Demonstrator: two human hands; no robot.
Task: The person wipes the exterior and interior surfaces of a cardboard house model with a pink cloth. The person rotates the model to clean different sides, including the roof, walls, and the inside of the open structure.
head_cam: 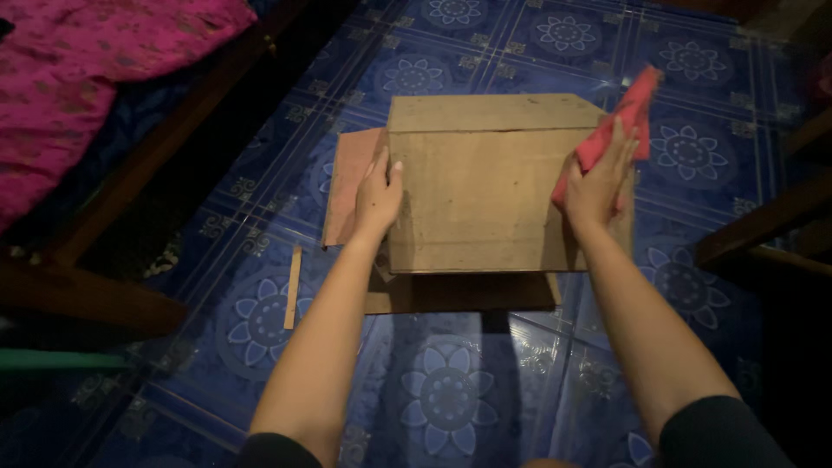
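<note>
I see the wooden box (485, 186) standing on the blue tiled floor (451, 390), mid-scene. My left hand (379, 195) lies flat on its left side, fingers released. My right hand (602, 178) presses a red cloth (628, 117) against the box's right edge, fingers grasping it. A pink blanket (95, 61) lies far left.

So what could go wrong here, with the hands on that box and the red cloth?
The wooden box sits on a flat board rather than straight on the tiled floor, so a hard push from the right hand pressing the red cloth might slide or tip it. Only the left hand steadies the other side. A loose wooden strip lies nearby and could be knocked. The dim light may hide splinters.
</note>
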